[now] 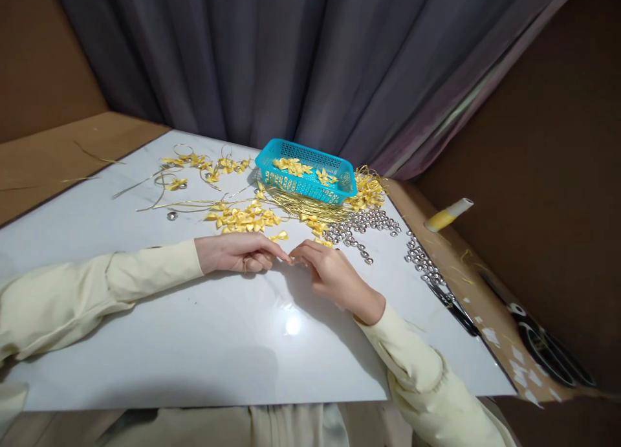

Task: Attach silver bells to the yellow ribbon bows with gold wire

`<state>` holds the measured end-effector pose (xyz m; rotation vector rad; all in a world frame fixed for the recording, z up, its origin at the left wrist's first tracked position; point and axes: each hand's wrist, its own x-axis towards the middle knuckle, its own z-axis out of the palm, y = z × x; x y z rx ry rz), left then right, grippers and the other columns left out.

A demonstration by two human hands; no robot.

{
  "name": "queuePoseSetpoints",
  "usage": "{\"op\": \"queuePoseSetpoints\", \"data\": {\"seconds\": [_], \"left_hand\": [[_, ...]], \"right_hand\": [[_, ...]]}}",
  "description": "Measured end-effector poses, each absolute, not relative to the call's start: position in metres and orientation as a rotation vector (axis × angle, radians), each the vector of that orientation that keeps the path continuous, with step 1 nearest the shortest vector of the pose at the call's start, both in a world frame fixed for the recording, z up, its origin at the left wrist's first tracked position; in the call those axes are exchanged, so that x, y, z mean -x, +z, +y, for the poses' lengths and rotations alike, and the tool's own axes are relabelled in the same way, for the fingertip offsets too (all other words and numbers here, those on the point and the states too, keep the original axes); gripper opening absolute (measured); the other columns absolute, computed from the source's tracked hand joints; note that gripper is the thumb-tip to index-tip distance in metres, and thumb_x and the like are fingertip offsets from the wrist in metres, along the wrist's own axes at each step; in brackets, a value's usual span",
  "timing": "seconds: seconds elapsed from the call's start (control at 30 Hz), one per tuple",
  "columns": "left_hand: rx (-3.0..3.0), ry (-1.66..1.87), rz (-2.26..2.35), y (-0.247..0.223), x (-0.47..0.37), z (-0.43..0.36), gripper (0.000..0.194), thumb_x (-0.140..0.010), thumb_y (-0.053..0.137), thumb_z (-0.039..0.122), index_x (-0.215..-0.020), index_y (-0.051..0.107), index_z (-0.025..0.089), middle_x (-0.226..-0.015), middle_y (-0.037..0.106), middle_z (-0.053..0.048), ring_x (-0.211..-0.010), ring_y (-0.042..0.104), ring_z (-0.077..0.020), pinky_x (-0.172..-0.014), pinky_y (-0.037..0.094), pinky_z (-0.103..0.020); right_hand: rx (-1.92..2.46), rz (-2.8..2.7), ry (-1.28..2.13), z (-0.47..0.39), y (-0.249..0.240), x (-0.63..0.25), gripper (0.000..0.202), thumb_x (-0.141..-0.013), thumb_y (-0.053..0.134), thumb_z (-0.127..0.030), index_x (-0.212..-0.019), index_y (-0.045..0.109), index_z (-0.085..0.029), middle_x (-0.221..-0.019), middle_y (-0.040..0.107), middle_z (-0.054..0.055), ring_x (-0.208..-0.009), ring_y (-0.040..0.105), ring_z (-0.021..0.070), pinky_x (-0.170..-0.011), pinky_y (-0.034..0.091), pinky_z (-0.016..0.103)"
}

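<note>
My left hand (242, 251) reaches in from the left with its index finger stretched toward the right and the other fingers curled. My right hand (334, 272) meets it at the fingertips, its fingers bent and pinched together. Whatever lies between the fingertips is too small to make out. Just beyond the hands are a pile of yellow ribbon bows (245, 217) and a single yellow bow (279, 236). Silver beads (361, 224) are spread behind my right hand. A bundle of gold cords (305, 206) lies farther back.
A turquoise basket (305, 189) holding yellow bows stands at the back, before a grey curtain (233, 59). Black-handled scissors (548, 350), a dark-handled tool (453, 308) and a yellow-and-white tube (449, 215) are along the right edge. Corded bows (189, 159) lie back left.
</note>
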<state>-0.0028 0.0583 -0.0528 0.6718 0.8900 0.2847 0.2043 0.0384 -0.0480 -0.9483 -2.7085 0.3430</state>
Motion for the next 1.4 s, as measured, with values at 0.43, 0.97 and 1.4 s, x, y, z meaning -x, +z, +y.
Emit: {"op": "queuePoseSetpoints", "data": {"seconds": [0.43,0.97,1.4], "left_hand": [[-0.792,0.287,0.906,-0.049,0.0,0.054,0.036,-0.07,0.072,0.015,-0.056,0.039,0.018,-0.051,0.016,0.011,-0.046,0.004,-0.0043,-0.037,0.007,-0.016],[-0.765,0.308,0.881,-0.05,0.002,0.054,0.024,-0.068,0.08,0.021,-0.068,0.057,0.013,-0.053,0.014,0.012,-0.049,0.0,-0.0054,-0.037,0.005,-0.016],[-0.779,0.337,0.871,-0.053,0.004,0.054,0.027,-0.068,0.079,0.022,-0.09,0.069,0.01,-0.053,0.011,0.012,-0.048,0.001,-0.0053,-0.038,0.005,-0.015]], "right_hand": [[0.962,-2.77,0.22,0.037,-0.048,-0.203,0.028,-0.084,0.045,0.003,-0.098,0.062,-0.014,-0.094,0.067,0.008,-0.083,0.06,0.0184,-0.062,0.037,0.024],[1.033,-2.73,0.203,0.037,-0.042,-0.207,0.033,-0.07,0.041,0.006,-0.087,0.062,-0.013,-0.083,0.062,0.009,-0.073,0.052,0.0183,-0.056,0.028,0.027],[1.237,-2.309,1.015,0.053,-0.036,-0.216,0.016,-0.078,0.045,-0.006,-0.07,0.054,-0.017,-0.061,0.061,0.001,-0.049,0.055,0.0111,-0.052,0.046,0.024]]}}
